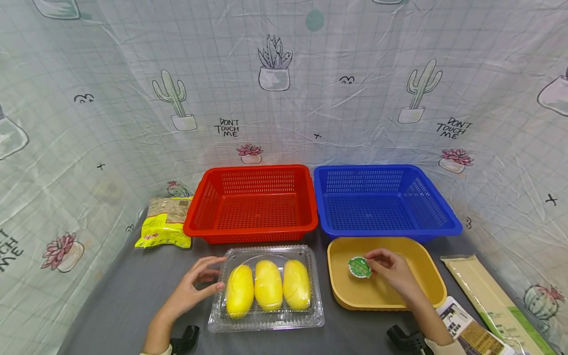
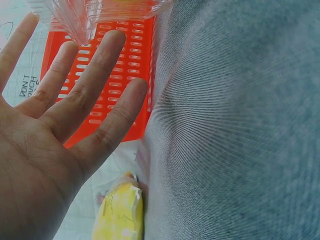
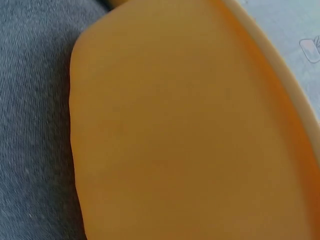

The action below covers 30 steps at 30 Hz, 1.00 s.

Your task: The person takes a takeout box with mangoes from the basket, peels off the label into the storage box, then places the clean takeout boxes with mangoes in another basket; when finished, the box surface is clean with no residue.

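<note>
A clear plastic clamshell box (image 1: 266, 323) stands closed at the front middle, with three yellow mangoes (image 1: 268, 286) inside. My left hand (image 1: 192, 288) is at the box's left side, thumb and fingertips at its edge. In the left wrist view its fingers (image 2: 102, 60) are spread and fairly straight, below the clear plastic. Over the yellow tray (image 1: 339, 296), my right hand (image 1: 395, 272) pinches a round green-and-white sticker (image 1: 358, 267) by its right edge. The right wrist view shows the tray wall (image 3: 190, 120) up close; the hand is out of that view.
A red basket (image 1: 250, 231) and a blue basket (image 1: 390, 230) stand side by side at the back. Left of the red one is a yellow-and-brown packet (image 1: 166, 222). Two flat packages, one pale green-edged (image 1: 492, 301) and one white-and-brown (image 1: 472, 330), lie at the right.
</note>
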Motion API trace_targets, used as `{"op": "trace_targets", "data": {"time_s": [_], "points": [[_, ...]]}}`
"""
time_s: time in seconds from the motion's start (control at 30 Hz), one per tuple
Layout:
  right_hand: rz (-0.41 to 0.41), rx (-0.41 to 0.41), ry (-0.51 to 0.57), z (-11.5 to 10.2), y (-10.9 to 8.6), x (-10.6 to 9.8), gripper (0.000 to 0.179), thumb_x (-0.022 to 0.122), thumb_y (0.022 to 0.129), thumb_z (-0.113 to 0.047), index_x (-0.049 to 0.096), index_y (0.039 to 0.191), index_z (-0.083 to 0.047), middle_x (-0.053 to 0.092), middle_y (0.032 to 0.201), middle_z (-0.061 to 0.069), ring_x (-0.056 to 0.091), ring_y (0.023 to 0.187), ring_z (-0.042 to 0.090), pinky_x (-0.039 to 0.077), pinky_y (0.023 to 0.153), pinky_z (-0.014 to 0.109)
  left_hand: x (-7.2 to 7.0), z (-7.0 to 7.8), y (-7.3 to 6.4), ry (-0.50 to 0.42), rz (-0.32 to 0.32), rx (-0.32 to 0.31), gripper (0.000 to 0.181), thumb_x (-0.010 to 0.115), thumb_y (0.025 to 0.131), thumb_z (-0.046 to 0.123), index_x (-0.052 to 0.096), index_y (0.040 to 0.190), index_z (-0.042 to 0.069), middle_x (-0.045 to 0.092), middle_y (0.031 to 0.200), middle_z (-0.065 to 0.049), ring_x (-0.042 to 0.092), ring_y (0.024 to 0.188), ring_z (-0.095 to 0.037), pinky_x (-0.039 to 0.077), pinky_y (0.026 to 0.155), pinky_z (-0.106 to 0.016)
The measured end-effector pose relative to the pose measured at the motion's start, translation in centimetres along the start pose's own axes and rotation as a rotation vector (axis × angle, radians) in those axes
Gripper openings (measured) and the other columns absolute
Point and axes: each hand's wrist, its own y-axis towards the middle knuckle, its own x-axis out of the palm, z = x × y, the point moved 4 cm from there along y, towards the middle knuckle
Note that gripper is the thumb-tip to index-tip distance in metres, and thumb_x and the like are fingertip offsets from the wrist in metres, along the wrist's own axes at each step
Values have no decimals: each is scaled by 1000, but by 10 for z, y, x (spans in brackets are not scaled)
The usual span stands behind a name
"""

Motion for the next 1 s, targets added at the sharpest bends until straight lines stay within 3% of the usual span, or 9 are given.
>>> {"op": "trace_targets", "data": {"time_s": [0.37,0.67,1.0], "points": [[-106,48,-23,7,2,-7,21,63,92,-1,60,106,15,65,96,19,61,71,9,55,66,26,0,-2,0,-8,-1,1,54,70,89,5,52,139,13,47,134,-8,61,108,-13,52,90,-34],[-177,86,-29,12,1,-8,27,66,85,5,59,108,15,63,91,16,60,74,11,54,67,25,0,-2,0,-11,-4,-5,54,69,89,5,52,140,13,46,135,-8,61,109,-13,52,91,-35],[-306,103,-22,17,0,-5,28,63,91,0,58,111,18,65,97,20,60,78,14,55,68,26,0,0,-1,-10,-3,-9,54,69,89,5,52,140,13,46,135,-9,61,109,-15,52,91,-36]]}}
